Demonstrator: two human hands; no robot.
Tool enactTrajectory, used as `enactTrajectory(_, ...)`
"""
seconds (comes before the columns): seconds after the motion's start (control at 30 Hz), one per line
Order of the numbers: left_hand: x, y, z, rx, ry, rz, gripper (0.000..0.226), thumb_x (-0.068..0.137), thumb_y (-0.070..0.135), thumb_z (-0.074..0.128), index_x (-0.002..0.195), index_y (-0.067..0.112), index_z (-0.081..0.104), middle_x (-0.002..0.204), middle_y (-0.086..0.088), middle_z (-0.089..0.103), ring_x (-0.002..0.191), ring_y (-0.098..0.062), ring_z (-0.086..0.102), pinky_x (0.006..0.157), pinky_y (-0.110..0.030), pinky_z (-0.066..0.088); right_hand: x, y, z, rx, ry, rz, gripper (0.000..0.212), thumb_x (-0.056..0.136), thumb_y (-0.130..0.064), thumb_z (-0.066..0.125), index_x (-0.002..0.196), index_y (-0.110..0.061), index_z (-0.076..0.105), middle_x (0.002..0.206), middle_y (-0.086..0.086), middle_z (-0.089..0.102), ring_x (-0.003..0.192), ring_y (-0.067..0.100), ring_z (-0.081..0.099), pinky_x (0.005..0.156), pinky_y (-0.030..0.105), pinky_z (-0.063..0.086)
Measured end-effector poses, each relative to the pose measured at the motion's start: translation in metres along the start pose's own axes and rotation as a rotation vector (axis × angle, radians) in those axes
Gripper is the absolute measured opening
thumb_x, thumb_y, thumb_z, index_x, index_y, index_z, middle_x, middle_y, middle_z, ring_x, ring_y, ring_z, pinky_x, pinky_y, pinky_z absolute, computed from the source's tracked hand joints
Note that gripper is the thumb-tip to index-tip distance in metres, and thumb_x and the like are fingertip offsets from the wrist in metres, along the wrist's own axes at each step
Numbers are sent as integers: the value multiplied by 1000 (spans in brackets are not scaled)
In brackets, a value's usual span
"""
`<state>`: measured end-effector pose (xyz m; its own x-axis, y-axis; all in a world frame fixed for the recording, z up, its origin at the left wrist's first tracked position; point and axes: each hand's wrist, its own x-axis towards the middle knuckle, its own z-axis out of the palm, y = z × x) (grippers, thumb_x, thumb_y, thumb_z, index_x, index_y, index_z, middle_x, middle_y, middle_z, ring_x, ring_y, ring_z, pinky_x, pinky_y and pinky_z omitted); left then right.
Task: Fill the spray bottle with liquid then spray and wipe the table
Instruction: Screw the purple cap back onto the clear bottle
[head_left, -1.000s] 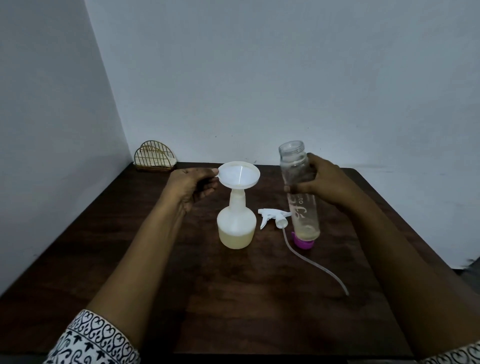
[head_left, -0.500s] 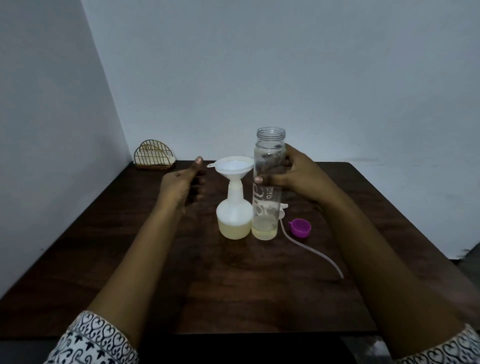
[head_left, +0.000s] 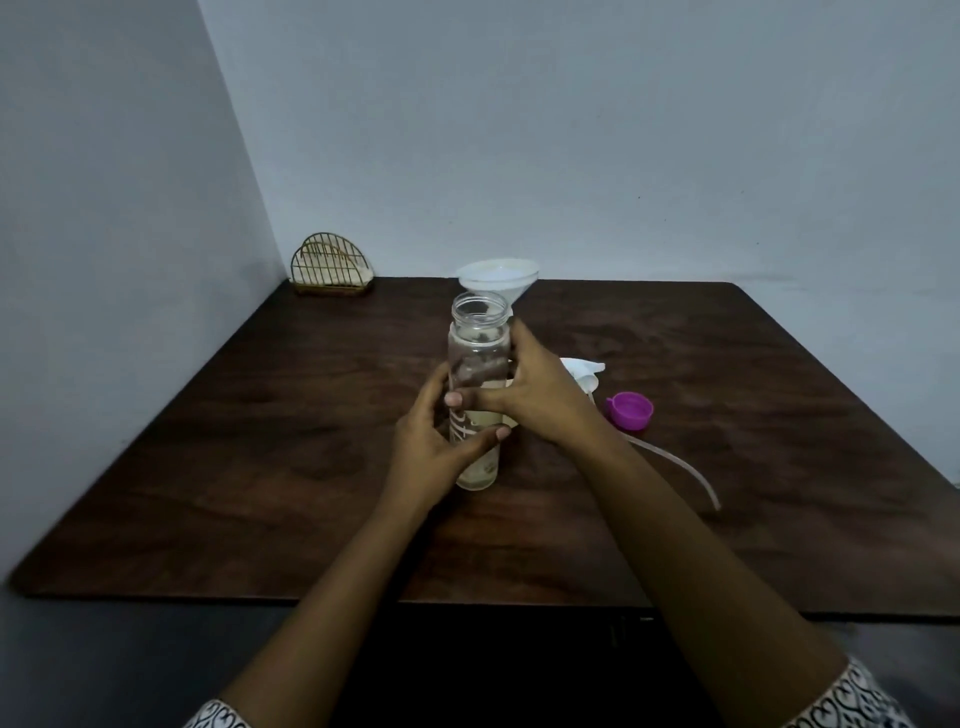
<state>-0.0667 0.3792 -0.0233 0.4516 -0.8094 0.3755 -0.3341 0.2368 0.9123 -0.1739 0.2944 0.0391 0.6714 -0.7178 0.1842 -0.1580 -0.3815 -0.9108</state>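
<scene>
Gripping a clear open-mouthed bottle (head_left: 477, 384) between them, both hands stay wrapped round its body: the left hand (head_left: 434, 441) low on its near side, the right hand (head_left: 540, 395) higher up. It stands upright near the middle of the surface (head_left: 260, 467), a little pale liquid at its bottom. Just behind it a white funnel (head_left: 498, 280) rises, the spray bottle under it hidden. A purple cap (head_left: 630, 410) and the trigger sprayer's tube (head_left: 680, 467) lie toward the right edge; a wire holder (head_left: 331, 273) sits at the far left corner.

- Clear bottle (head_left: 477, 364) is gripped upright by left hand (head_left: 434, 444) and right hand (head_left: 540, 397).
- Funnel (head_left: 498, 278) is seen behind it.
- Purple cap (head_left: 630, 410) is lying on table (head_left: 260, 467).
</scene>
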Motion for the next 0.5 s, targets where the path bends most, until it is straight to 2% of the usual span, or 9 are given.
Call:
enactTrajectory(0.07,1,-3,2,-6,28,-15,81,65,9,85,136,17,47,121,5,65,109,-5,63,93,-33,54,-1,-1,0,3,-19,12,82,43,-52,81,113,-23,51,108,-4,69,102,9,66,88,41,56)
enactTrajectory(0.13,2,-8,2,-14,47,-37,82,63,13,87,135,14,48,120,0,66,108,-8,64,93,-35,54,-4,0,-5,48,-19,24,70,52,-50,81,112,-27,52,112,-5,66,105,8,63,87,30,55)
enactTrajectory(0.2,2,-12,2,-20,52,-50,85,59,25,89,133,13,49,120,-1,67,109,-14,64,95,-41,52,-9,4,-20,144,90,28,44,75,-34,75,111,-23,53,106,-3,64,95,7,62,72,18,53)
enactTrajectory(0.23,2,-14,3,-15,51,-52,86,58,29,88,133,13,49,120,-1,67,110,-15,64,96,-42,52,-11,8,-30,137,191,21,32,82,-27,69,110,-21,55,100,-3,64,89,8,61,65,18,51)
enactTrajectory(0.27,2,-15,3,-8,51,-54,85,59,29,88,132,13,49,119,-1,67,111,-15,64,96,-41,51,-12,16,-43,41,303,11,24,86,-22,66,108,-19,59,96,-4,65,87,9,61,64,23,51)
enactTrajectory(0.33,0,-16,5,-8,63,-52,79,62,16,87,132,12,50,116,1,67,108,-11,64,93,-32,52,-8,42,-71,-368,402,74,22,86,-13,61,109,-11,62,103,3,67,95,18,62,79,34,50)
enactTrajectory(0.4,-1,-14,7,-13,75,-36,76,64,8,85,132,10,50,116,1,67,107,-10,65,91,-29,53,-1,70,-94,-787,248,275,34,87,-13,56,120,-7,55,119,16,59,111,32,54,92,37,42)
enactTrajectory(0.5,-1,-15,7,-25,82,-47,79,64,10,86,134,9,49,120,-2,66,110,-12,64,95,-35,52,7,96,-104,-982,-16,476,51,90,-26,53,139,-16,39,134,19,47,124,37,43,102,38,34)
